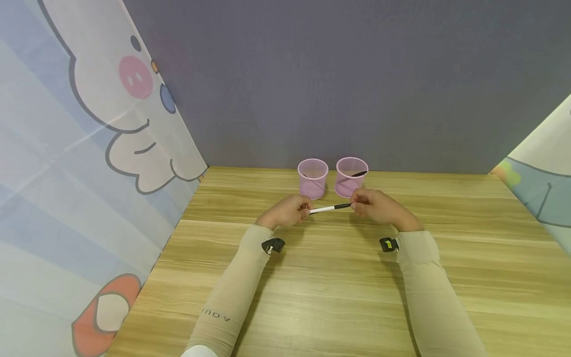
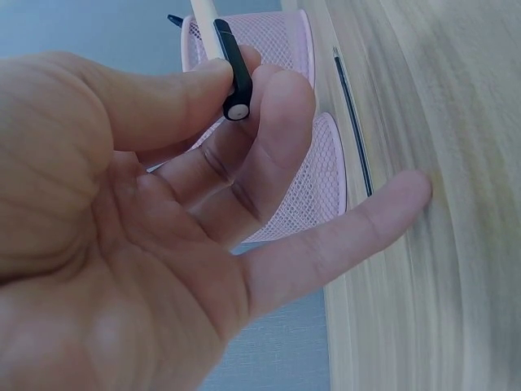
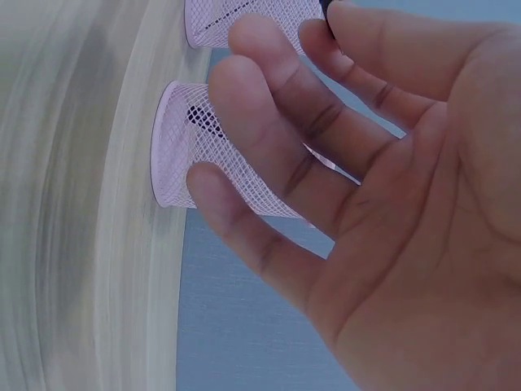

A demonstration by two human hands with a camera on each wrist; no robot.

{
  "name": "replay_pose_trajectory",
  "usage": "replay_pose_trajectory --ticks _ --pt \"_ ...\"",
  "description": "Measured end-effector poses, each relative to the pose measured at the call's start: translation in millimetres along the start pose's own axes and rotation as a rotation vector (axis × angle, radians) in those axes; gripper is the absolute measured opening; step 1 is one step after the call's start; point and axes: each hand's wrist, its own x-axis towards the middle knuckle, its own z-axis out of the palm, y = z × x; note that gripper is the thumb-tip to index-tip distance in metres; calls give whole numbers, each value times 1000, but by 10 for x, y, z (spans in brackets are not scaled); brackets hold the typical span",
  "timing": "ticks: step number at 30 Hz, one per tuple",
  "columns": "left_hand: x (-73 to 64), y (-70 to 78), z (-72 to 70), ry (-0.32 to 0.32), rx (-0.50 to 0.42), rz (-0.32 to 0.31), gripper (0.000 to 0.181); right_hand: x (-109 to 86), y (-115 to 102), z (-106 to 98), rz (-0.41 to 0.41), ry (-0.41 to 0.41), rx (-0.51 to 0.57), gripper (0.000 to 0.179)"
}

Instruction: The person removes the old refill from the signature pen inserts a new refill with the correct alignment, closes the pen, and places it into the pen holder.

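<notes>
Both hands hold one white pen (image 1: 323,209) with a black clip and a black front end, just in front of two pink mesh cups. My left hand (image 1: 290,210) pinches its clip end between thumb and fingers; in the left wrist view the black clip (image 2: 234,65) shows, and the little finger stands out straight. My right hand (image 1: 378,207) pinches the black front end, whose tip its fingers hide. A thin dark pen refill (image 2: 352,114) lies on the table beyond the left little finger. The left cup (image 1: 313,183) contains a thin dark stick. A thicker black piece (image 1: 359,174) leans in the right cup (image 1: 349,186).
The wooden table (image 1: 330,297) meets a dark grey wall panel (image 1: 339,89) right behind the cups. A cartoon-printed curtain (image 1: 89,173) borders the left side, and another printed cloth (image 1: 544,183) the right.
</notes>
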Motion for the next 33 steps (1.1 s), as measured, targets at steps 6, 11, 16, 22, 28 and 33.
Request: replay_pose_trajectory --ticks 6,11,16,22,28,33 --pt "0 3 -1 -3 4 -4 15 -1 -13 5 18 -10 6 9" --pt "2 2 -1 -4 9 -5 15 -1 -32 8 29 -11 6 10" --pt "6 -10 2 -5 3 -12 15 9 -27 15 38 -15 11 11" --pt "15 0 -3 2 1 -22 14 17 -12 19 33 10 -18 15" --pt "24 4 -5 29 11 -18 15 23 -2 12 42 30 -38 20" --pt "31 3 -6 55 30 -4 15 23 -8 -3 49 30 -37 22"
